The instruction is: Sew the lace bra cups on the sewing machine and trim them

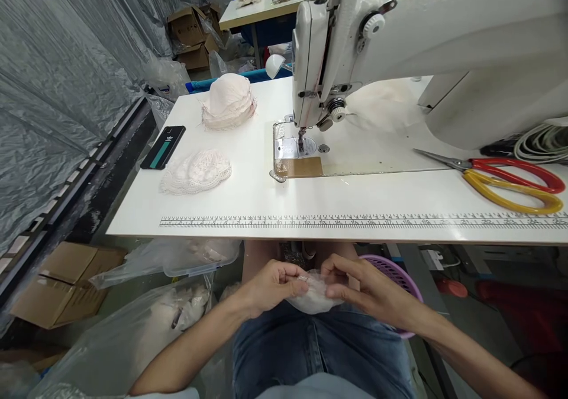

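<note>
Over my lap, below the front edge of the table, my left hand [277, 285] pinches the left side of a thin, whitish fabric cup [314, 300]. My right hand [357, 285] grips the same cup at its right, thumb and fingers closed on the edge. The cup looks sheer and rounded; its far edge is partly hidden by my fingers. On the table, a white lace piece [196, 171] lies left of the sewing machine [310, 61]. Behind it sits a stack of pale pink fabric cups [228, 103] with loose threads at the rim.
Scissors [510, 177] with red and yellow handles lie at the table's right. A phone [163, 147] rests near the left edge. A printed ruler [355, 221] runs along the front. Below are a purple basket [402, 274], plastic bags [146, 322] and a cardboard box [66, 280].
</note>
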`<state>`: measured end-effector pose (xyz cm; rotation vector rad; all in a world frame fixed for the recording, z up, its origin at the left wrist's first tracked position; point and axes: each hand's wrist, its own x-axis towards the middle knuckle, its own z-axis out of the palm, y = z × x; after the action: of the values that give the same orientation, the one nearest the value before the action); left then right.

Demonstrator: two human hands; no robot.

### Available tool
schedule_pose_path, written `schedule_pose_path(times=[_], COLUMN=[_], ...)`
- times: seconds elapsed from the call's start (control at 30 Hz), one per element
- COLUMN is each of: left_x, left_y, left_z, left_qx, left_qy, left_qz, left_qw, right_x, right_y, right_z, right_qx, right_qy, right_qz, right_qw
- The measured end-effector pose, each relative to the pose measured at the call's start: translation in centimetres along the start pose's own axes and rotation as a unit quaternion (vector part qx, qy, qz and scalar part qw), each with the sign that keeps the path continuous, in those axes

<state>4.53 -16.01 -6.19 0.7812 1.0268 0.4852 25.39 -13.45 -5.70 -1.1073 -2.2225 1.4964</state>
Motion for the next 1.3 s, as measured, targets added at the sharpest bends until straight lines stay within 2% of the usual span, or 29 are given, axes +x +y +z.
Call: schedule_pose_path(times=[0.1,0.27,0.37,0.47,0.53,0.67,0.8,0.97,1.1,1.3], left_x=[-0.3,-0.7,-0.8,-0.8,-1.0,-1.5,-1.6,-1.0,-0.7,-1.3], left_y=[0.0,0.1,0.4,0.5,0.4,0.0,-0.1,0.0,-0.2,-0.5], left_z=[-0.8,-1.4,-1.5,-1.5,-1.6,-2.0,-1.6,-1.1,-1.4,-1.8], left_qx=[-0.011,-0.017,0.009,0.031,0.035,0.056,0.107,0.219,0.185,0.172], left_qy=[-0.005,-0.027,-0.036,-0.045,-0.036,0.000,-0.011,0.025,0.008,0.046], left_qz=[-0.026,-0.048,-0.053,-0.046,-0.034,-0.013,-0.018,0.002,-0.012,-0.021], left_qw=[1.000,0.998,0.998,0.997,0.998,0.998,0.994,0.975,0.983,0.984], right_x=[-0.5,-1.3,-1.0,-0.1,0.5,1.0,1.0,1.4,1.4,1.6], right_y=[0.3,0.7,0.5,0.1,-0.1,0.0,-0.1,0.5,1.2,0.7], right_z=[-0.3,-0.1,-0.3,-0.4,-0.3,0.2,0.7,0.6,0.3,0.2], right_qx=[0.040,0.002,0.010,0.046,0.058,0.094,0.115,0.153,0.201,0.145], right_qy=[-0.014,-0.016,-0.024,-0.081,-0.109,-0.087,-0.083,-0.103,-0.146,-0.140], right_qz=[0.018,0.030,-0.026,-0.077,-0.057,0.011,0.015,0.016,-0.009,-0.028], right_qw=[0.999,0.999,0.999,0.993,0.991,0.992,0.990,0.983,0.969,0.979])
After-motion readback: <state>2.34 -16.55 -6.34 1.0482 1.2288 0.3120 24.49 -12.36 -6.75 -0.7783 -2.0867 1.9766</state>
